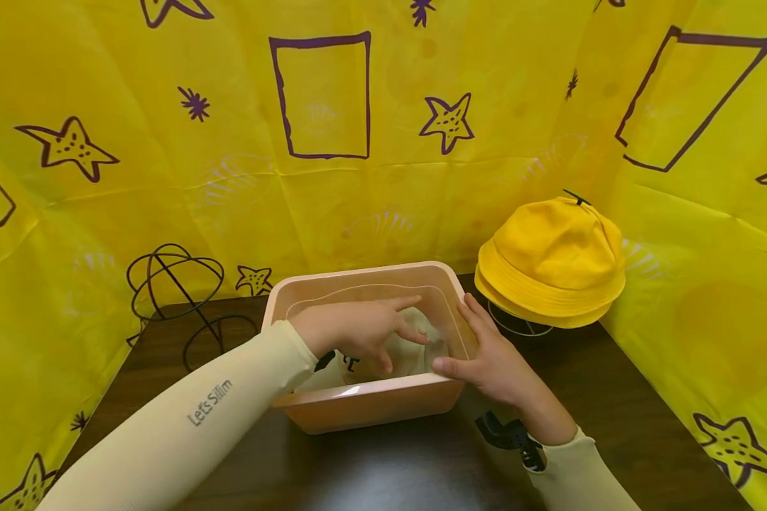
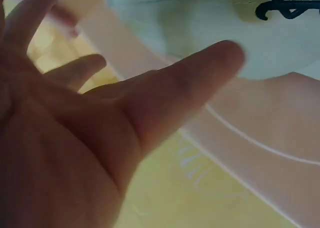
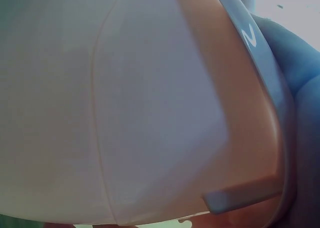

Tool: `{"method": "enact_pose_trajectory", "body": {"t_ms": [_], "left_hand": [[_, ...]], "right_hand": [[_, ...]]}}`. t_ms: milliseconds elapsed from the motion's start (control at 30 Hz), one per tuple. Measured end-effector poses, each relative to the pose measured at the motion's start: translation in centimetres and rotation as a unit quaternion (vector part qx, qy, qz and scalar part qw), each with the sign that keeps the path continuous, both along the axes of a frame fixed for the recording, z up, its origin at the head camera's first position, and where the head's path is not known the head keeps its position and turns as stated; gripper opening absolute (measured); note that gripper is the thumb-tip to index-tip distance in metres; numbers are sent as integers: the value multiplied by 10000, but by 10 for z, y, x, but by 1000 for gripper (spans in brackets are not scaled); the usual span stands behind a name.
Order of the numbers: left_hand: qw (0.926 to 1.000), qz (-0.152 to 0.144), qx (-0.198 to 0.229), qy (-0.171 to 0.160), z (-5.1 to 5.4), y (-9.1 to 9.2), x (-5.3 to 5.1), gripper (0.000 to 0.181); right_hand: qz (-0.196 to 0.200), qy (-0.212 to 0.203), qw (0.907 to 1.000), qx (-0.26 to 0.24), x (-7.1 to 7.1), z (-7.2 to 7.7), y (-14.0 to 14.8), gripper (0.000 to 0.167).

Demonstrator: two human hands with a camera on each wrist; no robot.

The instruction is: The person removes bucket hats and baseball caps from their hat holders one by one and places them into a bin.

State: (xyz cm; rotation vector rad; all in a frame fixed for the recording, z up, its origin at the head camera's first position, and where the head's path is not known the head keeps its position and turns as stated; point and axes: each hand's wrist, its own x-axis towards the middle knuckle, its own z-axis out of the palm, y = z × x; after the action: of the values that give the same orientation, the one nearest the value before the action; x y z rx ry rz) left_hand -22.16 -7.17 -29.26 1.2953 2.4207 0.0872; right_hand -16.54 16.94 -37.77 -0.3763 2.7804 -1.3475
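Note:
A pale pink plastic tub [image 1: 371, 410] stands on the dark table. A whitish item [image 1: 403, 349] with black markings lies inside it; the left wrist view shows a seam and black curled lines on its pale surface [image 2: 200, 28]. My left hand [image 1: 364, 333] is over the tub, fingers spread and extended, holding nothing that I can see. My right hand [image 1: 498, 358] grips the tub's right rim near the front corner, thumb over the inner side and fingers along the outside. In the right wrist view the tub's wall [image 3: 155, 113] fills most of the picture.
Behind the tub on the right, a yellow brimmed hat [image 1: 550, 259] sits on a wire stand. A bare black wire stand [image 1: 179, 284] is at the back left. Yellow printed sheeting [image 1: 358, 199] encloses the dark wooden table [image 1: 383, 468] at the back and sides.

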Motion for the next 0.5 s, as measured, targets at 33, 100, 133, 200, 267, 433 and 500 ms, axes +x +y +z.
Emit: {"method": "enact_pose_trajectory", "body": {"t_ms": [33, 100, 133, 200, 267, 433, 500], "left_hand": [[9998, -18, -180, 5, -4, 4, -1, 68], [9987, -84, -499, 105, -11, 9, -3, 68], [9978, -102, -634, 159, -15, 11, -4, 68], [9959, -96, -853, 270, -22, 13, -7, 66], [9943, -51, -1016, 326, -29, 14, -9, 65], [9925, 259, -1187, 155, -40, 12, -13, 65], [9925, 305, -1182, 90, -43, 12, -14, 66]], "right_hand": [[-11, -6, 10000, 8, 0, 0, 0, 108], [-42, -9, 10000, 16, 0, 0, 1, 108], [-52, -9, 10000, 10, 0, 0, 1, 107], [-70, -6, 10000, 9, 0, -1, 1, 108], [-60, 7, 10000, -12, 0, -1, 1, 108], [-25, 28, 10000, -92, 0, 0, 0, 109], [-29, 14, 9999, -107, 0, 0, 0, 109]]}}
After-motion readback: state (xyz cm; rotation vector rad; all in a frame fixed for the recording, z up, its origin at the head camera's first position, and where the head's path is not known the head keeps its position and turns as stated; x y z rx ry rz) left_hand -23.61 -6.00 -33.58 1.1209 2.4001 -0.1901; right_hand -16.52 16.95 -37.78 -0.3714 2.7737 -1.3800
